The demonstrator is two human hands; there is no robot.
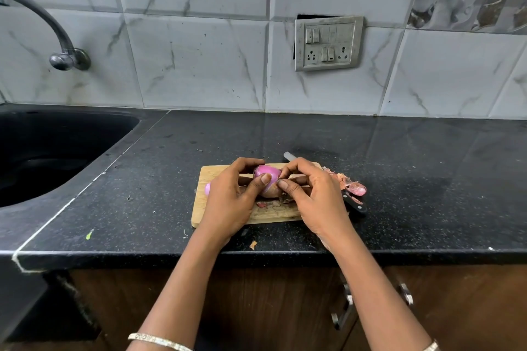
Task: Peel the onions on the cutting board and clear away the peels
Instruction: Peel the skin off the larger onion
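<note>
A partly peeled red onion (267, 177) is held just above the wooden cutting board (204, 179). My left hand (232, 199) grips it from the left, thumb on its front. My right hand (309, 196) pinches the skin at the onion's right end with thumb and fingertips. A second pink onion (207, 188) peeks out on the board behind my left hand, mostly hidden. Small peel scraps (263, 204) lie on the board under my hands. A heap of peels (352, 184) sits on the counter just right of the board.
A black-handled knife (355, 204) lies right of the board, its blade tip (289, 155) showing behind my right hand. A dark sink (51, 157) with a tap (61, 45) is at left. A peel bit (253, 244) lies near the counter's front edge.
</note>
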